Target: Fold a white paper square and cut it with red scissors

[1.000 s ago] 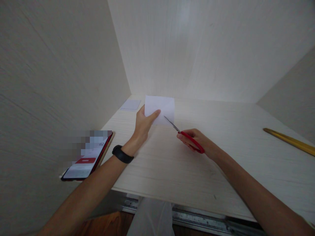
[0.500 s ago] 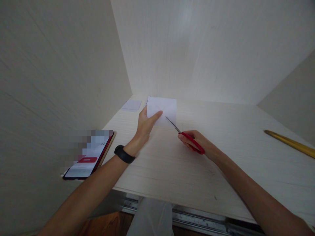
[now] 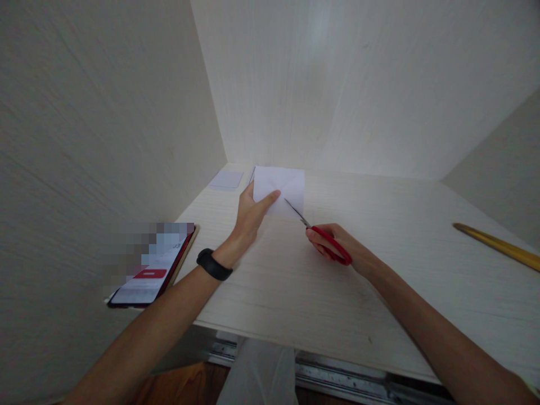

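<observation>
Presently, the left hand is pinching a white paper sheet upright off the desk while the right hand, gripping red-handled scissors, is cutting into its lower edge, where steady, aligned blade closure appears required.

- Phone: upper part of its screen is pixelated; I cannot read anything there.
- Scissors: red handles partly covered by my right hand; I cannot tell whether the blades are apart or together.
- Sheet of paper: near-left corner hidden behind my left hand.
- Yellow ruler: runs off the right edge.
- Small slip of paper: too small to make out any marks.
</observation>
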Demonstrator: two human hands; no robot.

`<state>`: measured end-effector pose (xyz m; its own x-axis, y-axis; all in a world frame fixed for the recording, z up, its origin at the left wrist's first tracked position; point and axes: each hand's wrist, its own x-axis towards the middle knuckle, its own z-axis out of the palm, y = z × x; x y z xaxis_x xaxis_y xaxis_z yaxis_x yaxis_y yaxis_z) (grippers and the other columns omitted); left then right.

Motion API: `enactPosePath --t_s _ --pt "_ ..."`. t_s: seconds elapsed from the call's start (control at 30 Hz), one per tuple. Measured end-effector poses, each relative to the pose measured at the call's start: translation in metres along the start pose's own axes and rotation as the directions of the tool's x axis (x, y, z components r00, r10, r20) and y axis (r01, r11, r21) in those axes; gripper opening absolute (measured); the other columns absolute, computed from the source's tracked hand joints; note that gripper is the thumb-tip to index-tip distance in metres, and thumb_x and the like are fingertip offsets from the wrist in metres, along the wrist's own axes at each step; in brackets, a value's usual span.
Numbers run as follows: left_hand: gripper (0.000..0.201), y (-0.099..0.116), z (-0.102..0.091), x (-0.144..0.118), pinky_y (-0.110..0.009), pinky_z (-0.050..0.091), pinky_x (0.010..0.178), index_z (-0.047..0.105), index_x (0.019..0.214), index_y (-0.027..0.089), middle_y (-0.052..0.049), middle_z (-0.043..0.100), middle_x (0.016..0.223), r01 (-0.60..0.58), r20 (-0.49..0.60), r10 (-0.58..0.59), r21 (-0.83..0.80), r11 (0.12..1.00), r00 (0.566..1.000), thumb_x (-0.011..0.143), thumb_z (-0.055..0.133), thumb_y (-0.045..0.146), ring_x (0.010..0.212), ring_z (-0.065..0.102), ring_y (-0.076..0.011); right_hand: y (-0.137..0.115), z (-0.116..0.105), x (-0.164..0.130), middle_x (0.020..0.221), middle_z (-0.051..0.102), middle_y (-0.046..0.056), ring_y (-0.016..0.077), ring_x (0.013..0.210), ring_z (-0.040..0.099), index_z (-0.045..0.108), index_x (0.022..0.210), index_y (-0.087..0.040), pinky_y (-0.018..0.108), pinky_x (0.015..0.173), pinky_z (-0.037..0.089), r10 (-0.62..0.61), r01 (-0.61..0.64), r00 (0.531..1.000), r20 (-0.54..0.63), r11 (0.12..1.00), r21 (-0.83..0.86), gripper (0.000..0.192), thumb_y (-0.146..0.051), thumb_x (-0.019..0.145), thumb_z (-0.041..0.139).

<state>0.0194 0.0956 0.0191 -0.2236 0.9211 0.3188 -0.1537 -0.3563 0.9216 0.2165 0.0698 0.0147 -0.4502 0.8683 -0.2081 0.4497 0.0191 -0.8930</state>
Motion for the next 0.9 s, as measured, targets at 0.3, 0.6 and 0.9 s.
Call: enactPosePath --t_s 0.3,0.6,0.9 --pt "0.04 -0.0011 -0.0006 0.0006 -0.039 0.053 0.085 0.065 0.1 0.016 -0.01 0.071 0.105 0.012 -0.004 -0.012 -0.007 1.0 1.0 0.066 0.077 0.034 0.093 0.066 -0.0248 -0.0034 0.0005 -0.0023 0.044 0.039 -0.005 0.0069 0.039 0.034 0.039 0.053 -0.02 0.024 0.041 0.024 -0.048 0.048 0.998 -0.042 0.999 -0.013 0.049 -0.06 0.076 0.056" --pt "0.04 -0.0017 -0.0009 0.0004 -0.039 0.053 0.085 0.065 0.1 0.016 -0.01 0.071 0.105 0.004 0.011 -0.003 -0.02 1.0 1.0 0.067 0.077 0.035 0.092 0.067 -0.0249 -0.0001 0.001 -0.0002 0.043 0.037 -0.006 0.0066 0.036 0.034 0.04 0.054 -0.02 0.023 0.038 0.024 -0.041 0.04 0.999 -0.034 0.999 -0.011 0.049 -0.061 0.076 0.056" --pt "0.038 -0.0012 -0.001 -0.0002 -0.039 0.053 0.084 0.066 0.1 0.017 -0.01 0.071 0.104 0.005 0.006 -0.004 -0.019 1.0 1.0 0.067 0.077 0.034 0.092 0.067 -0.0248 0.0041 0.0011 0.0016 0.044 0.039 -0.005 0.0069 0.037 0.036 0.041 0.054 -0.02 0.023 0.039 0.025 -0.042 0.041 0.999 -0.033 0.999 -0.027 0.049 -0.06 0.077 0.056"
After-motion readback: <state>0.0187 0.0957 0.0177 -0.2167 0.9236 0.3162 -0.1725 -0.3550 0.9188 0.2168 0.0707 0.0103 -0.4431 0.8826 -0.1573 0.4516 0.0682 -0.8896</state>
